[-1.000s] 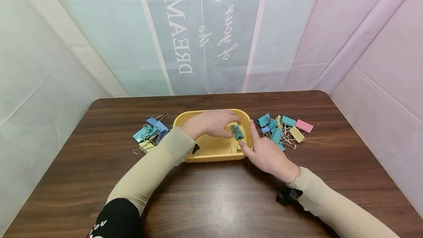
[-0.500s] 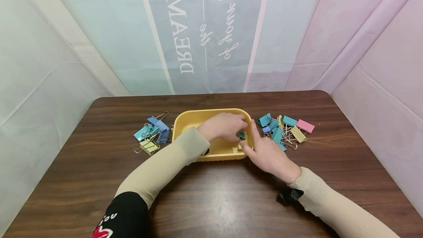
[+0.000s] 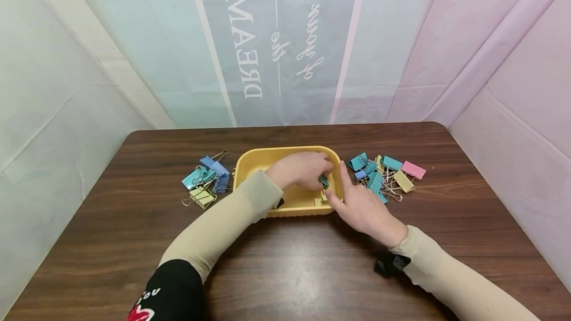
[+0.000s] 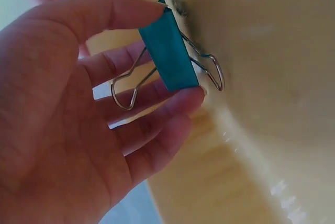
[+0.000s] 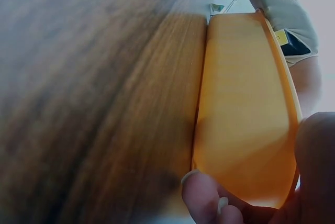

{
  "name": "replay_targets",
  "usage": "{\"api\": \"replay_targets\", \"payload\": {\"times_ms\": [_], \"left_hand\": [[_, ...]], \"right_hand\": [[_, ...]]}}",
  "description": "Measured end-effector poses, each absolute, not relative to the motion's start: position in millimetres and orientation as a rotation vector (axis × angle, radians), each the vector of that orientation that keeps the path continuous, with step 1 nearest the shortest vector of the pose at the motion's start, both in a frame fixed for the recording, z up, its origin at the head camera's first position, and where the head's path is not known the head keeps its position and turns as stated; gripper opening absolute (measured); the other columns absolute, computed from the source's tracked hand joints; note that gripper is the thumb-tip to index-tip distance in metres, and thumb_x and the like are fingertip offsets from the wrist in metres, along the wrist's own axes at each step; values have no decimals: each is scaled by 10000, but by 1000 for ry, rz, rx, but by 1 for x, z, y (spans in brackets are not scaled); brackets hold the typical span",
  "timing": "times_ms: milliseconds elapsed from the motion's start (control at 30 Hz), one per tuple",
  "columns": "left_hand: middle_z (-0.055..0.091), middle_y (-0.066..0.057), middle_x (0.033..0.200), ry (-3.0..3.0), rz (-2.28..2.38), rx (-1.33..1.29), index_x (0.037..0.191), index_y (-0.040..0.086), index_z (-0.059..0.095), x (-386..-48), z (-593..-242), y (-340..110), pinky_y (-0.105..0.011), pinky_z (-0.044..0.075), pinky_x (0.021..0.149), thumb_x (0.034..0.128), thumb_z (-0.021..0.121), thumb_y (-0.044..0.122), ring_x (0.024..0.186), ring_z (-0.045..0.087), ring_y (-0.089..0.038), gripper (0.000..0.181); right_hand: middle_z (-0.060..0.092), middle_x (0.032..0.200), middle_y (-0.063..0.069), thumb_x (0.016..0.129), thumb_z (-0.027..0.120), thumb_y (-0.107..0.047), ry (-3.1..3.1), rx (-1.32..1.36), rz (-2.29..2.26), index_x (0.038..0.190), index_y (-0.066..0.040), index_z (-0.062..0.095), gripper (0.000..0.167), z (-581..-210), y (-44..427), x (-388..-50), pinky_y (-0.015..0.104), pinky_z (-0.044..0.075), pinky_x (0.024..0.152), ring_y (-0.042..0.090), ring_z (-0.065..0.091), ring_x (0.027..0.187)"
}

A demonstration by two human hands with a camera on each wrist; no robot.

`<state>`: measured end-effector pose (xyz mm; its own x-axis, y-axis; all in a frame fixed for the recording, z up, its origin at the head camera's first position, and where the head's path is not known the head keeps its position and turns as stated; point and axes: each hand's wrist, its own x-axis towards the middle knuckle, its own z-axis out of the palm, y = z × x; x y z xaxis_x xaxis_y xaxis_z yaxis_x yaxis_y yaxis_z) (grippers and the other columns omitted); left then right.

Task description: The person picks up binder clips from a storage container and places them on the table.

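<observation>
A yellow plastic basket (image 3: 285,150) stands mid-table. Inside its right end, my left hand (image 3: 303,168) pinches a teal binder clip (image 4: 170,51) between thumb and fingertips. Both wire handles of that clip stick out to its sides in the left wrist view. My right hand (image 3: 366,214) holds the basket's right front corner, thumb at the rim and index finger along the right side. Its other fingertips (image 5: 201,195) curl against the outer wall in the right wrist view. A small pale yellow piece (image 3: 320,202) lies on the basket floor near the right thumb.
Left of the basket lies a pile of blue, teal and yellow binder clips (image 3: 216,166). Another pile, with teal, yellow, blue and pink clips (image 3: 413,170), lies close to its right side. The dark wooden table (image 3: 290,271) meets a fabric backdrop behind.
My left hand has moved right inside the basket and closed its fingers on the teal binder clip, which showed more fully before. The right hand has stayed at the basket's corner.
</observation>
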<state>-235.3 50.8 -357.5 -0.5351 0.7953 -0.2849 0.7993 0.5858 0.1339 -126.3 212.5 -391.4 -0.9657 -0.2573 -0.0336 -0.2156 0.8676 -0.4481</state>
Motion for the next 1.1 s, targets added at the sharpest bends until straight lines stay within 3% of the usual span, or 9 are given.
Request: {"api": "replay_targets", "payload": {"times_ms": [533,800,1100], "left_hand": [[501,29,1011,2662,75,1217,1046,200,649,-240,-303,2,-300,445,773,854,685,272,858,525,-146,209],[519,-28,1032,2725,103,1154,1033,148,675,-240,-283,-57,-364,458,822,855,666,223,888,537,-202,193],[537,-48,1081,2793,156,884,1058,146,678,-239,-291,-140,-408,469,814,844,653,200,879,544,-212,222]], "right_hand": [[472,520,22,1023,468,-484,2953,-330,-640,1582,14,31,867,-390,211,-126,339,331,427,161,463,451],[485,536,20,1017,474,-487,2968,-348,-636,1579,22,37,875,-390,211,-127,342,377,461,153,511,506],[480,530,24,1016,469,-495,2960,-346,-643,1581,17,26,882,-390,212,-126,341,366,456,155,497,493]]}}
